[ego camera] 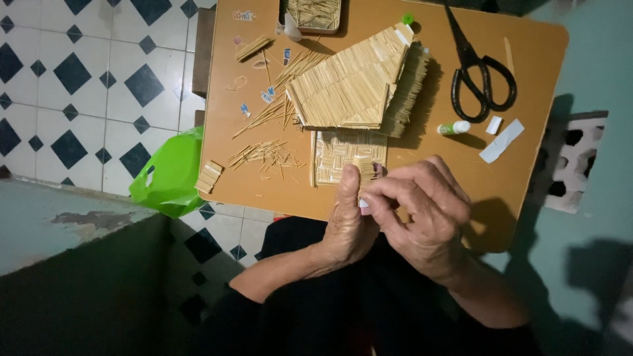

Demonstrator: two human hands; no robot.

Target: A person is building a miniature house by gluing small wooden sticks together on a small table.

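Observation:
My left hand (349, 217) and my right hand (422, 211) meet over the near edge of a small brown table (527, 59). Between their fingertips they pinch a small panel of glued toothpicks (364, 168), held upright. Just beyond it stands a model house of toothpicks (349, 92) with a sloped roof and a woven wall (336, 151). Loose toothpicks (264, 155) lie scattered to its left.
Black scissors (478, 69) lie at the table's far right, with a small glue bottle (453, 128) and white paper scraps (501, 142) near them. A box of toothpicks (313, 14) sits at the far edge. A green plastic bag (168, 175) lies on the tiled floor at left.

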